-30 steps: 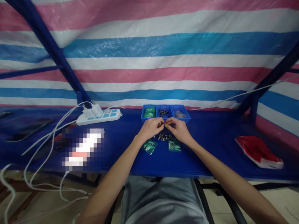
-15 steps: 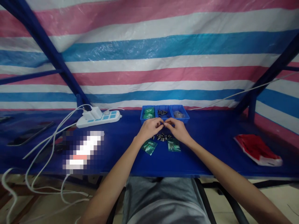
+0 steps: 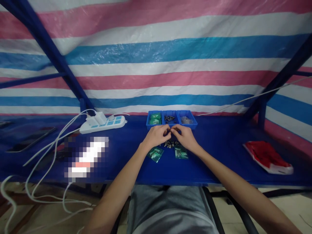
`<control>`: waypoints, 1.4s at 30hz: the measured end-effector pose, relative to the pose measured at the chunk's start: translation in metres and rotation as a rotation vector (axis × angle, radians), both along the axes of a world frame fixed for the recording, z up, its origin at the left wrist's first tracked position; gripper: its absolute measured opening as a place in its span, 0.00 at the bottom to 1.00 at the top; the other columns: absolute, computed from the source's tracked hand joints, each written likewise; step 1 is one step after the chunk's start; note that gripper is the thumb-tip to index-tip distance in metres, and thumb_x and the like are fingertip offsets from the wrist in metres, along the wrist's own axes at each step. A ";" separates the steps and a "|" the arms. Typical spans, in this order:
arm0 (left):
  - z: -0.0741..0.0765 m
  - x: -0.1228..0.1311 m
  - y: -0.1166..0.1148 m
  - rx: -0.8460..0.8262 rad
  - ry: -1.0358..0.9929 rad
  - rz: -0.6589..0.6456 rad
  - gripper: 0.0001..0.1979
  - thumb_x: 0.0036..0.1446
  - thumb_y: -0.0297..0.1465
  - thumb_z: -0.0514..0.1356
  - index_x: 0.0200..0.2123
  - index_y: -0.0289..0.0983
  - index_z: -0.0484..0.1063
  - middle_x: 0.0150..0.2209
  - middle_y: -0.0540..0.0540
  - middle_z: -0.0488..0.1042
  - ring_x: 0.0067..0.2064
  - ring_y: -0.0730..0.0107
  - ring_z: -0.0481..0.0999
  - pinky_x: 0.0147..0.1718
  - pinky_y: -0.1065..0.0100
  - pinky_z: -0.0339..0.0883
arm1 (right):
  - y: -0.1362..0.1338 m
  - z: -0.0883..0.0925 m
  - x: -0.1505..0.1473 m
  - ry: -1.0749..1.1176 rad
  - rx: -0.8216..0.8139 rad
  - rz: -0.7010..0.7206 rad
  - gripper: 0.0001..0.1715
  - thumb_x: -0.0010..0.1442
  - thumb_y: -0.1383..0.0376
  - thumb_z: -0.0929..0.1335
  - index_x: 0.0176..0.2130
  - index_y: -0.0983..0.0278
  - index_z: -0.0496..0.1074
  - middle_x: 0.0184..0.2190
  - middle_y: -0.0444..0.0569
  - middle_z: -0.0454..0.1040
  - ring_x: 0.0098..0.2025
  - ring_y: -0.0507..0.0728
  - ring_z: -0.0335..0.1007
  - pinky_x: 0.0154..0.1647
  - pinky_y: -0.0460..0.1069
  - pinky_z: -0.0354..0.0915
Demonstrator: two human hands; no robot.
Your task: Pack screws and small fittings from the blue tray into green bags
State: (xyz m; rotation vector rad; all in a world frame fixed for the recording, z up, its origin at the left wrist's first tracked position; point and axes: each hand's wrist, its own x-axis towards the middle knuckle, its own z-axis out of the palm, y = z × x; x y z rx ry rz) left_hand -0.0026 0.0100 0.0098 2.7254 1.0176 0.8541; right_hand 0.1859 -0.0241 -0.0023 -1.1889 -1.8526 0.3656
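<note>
My left hand [image 3: 158, 135] and my right hand [image 3: 184, 136] meet fingertip to fingertip just in front of the blue bins. Both are closed in a pinch; whatever sits between the fingers is too small and too hidden to name. Beneath them lies a pile of small black-and-metal parts [image 3: 170, 144]. Two green packets holding metal pins rest nearer to me, the left packet [image 3: 156, 154] below my left wrist and the right packet [image 3: 181, 152] by my right hand.
Behind my hands, the blue three-part bin [image 3: 171, 124] holds green packets, small dark parts and clear pieces. A white power strip [image 3: 104, 124] with cables stands left, near a blurred-out bright object [image 3: 89, 157] and a dark flat device [image 3: 31, 139]. A red-and-white package [image 3: 268, 156] lies right.
Both hands stay together over the pile, with only slight finger shifts. The whole view has moved a little; nothing on the table has visibly changed place.
</note>
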 end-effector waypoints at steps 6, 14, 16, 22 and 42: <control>0.001 0.001 -0.001 -0.015 -0.024 -0.019 0.05 0.61 0.32 0.57 0.35 0.38 0.69 0.26 0.51 0.70 0.28 0.72 0.69 0.28 0.70 0.58 | 0.002 0.001 0.002 -0.047 0.006 0.000 0.11 0.65 0.67 0.64 0.38 0.62 0.77 0.35 0.47 0.80 0.36 0.57 0.74 0.39 0.49 0.62; 0.005 0.001 -0.004 -0.043 -0.020 -0.040 0.09 0.65 0.34 0.54 0.34 0.37 0.68 0.27 0.50 0.71 0.28 0.71 0.70 0.28 0.70 0.58 | 0.003 -0.005 0.002 -0.094 -0.015 0.058 0.08 0.63 0.70 0.66 0.39 0.63 0.76 0.37 0.49 0.80 0.39 0.58 0.75 0.41 0.49 0.63; 0.005 0.001 -0.004 -0.042 -0.016 -0.038 0.11 0.67 0.35 0.53 0.33 0.37 0.69 0.27 0.49 0.71 0.28 0.71 0.70 0.28 0.69 0.58 | 0.003 -0.005 0.002 -0.122 -0.004 0.047 0.07 0.64 0.69 0.66 0.38 0.63 0.76 0.36 0.49 0.80 0.37 0.58 0.74 0.40 0.49 0.62; 0.006 0.001 -0.004 -0.047 -0.060 -0.022 0.09 0.68 0.35 0.52 0.42 0.39 0.69 0.31 0.49 0.74 0.29 0.70 0.72 0.29 0.69 0.61 | 0.002 -0.005 0.000 -0.198 0.016 0.015 0.13 0.66 0.66 0.65 0.30 0.64 0.72 0.27 0.47 0.75 0.30 0.55 0.70 0.33 0.48 0.56; 0.003 0.000 -0.001 -0.032 -0.030 -0.074 0.09 0.66 0.34 0.54 0.36 0.37 0.72 0.32 0.48 0.72 0.33 0.70 0.71 0.32 0.69 0.62 | 0.002 0.001 0.005 -0.099 -0.015 -0.021 0.15 0.67 0.61 0.64 0.31 0.63 0.73 0.25 0.46 0.76 0.29 0.56 0.70 0.31 0.48 0.58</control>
